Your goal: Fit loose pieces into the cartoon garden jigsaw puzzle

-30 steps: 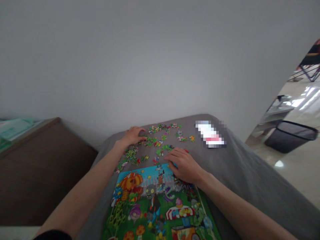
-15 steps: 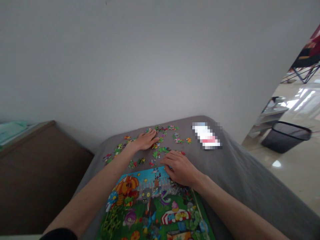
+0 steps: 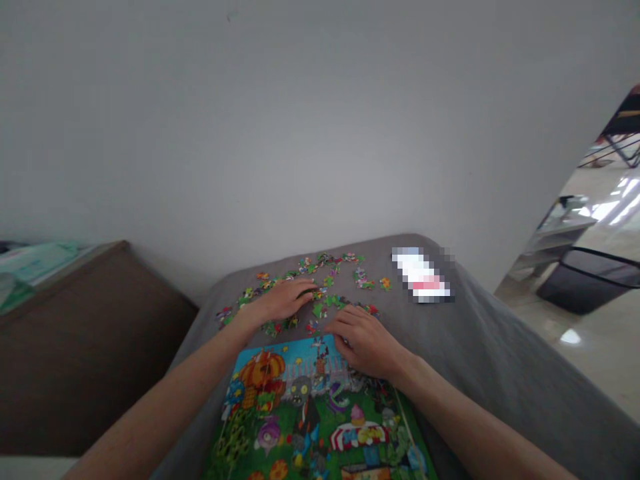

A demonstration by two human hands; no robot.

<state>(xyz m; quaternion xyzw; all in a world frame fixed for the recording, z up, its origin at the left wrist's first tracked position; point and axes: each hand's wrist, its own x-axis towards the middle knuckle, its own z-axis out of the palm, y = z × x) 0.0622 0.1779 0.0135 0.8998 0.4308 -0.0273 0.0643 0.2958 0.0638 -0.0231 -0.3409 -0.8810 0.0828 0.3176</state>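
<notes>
My left hand (image 3: 290,299) reaches over the loose jigsaw pieces (image 3: 333,301) with its fingers stretched to the right and a dark gap between two of them. No piece shows in it. My right hand (image 3: 369,341) rests at the top right of the picture jigsaw board (image 3: 295,427), fingers bent and thumb near the index fingertip. Whatever its fingertips pinch, if anything, is hidden. A red and blue jigsaw piece (image 3: 313,327) lies just left of those fingertips. The board shows a pumpkin, a grey cartoon figure and a striped stall; my right hand covers part of its upper right.
The pieces lie on a grey cloth-covered surface (image 3: 465,360) against a pale wall (image 3: 320,133). A phone with a blurred screen (image 3: 423,273) is at the right. A brown box-like piece of furniture (image 3: 85,360) stands left; a dark bin (image 3: 575,287) is on the floor.
My left hand has drawn back toward me from the far pieces, and its fingers are closer together. My right hand stays by the board's top edge. The whole view has shifted slightly.
</notes>
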